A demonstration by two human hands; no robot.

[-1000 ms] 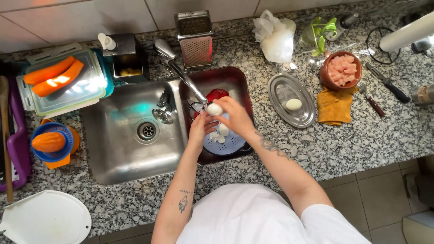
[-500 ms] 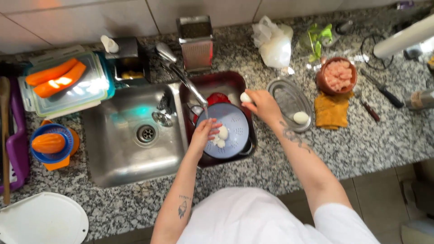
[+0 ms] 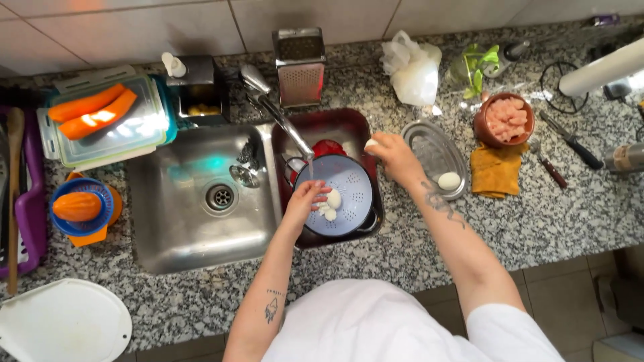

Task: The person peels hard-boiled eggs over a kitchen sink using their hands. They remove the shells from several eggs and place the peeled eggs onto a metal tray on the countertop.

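I noted the left hand (image 3: 310,201) reaching into the blue colander (image 3: 349,191) in the red tub (image 3: 349,124), fingers loosely curled over white eggs (image 3: 331,201); whether that grip held one, I could not tell. The right hand (image 3: 396,155) pinched one peeled egg (image 3: 370,143) above the tub's rim. Just beyond, another egg (image 3: 449,180) lay on the oval steel tray (image 3: 429,144) on the granite bench (image 3: 537,221). Water ran from the tap (image 3: 275,110).

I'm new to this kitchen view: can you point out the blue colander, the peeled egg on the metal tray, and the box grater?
blue colander (image 3: 349,184): head view, perforated inside.
peeled egg (image 3: 449,181): head view, its middle.
box grater (image 3: 299,74): head view, front face.
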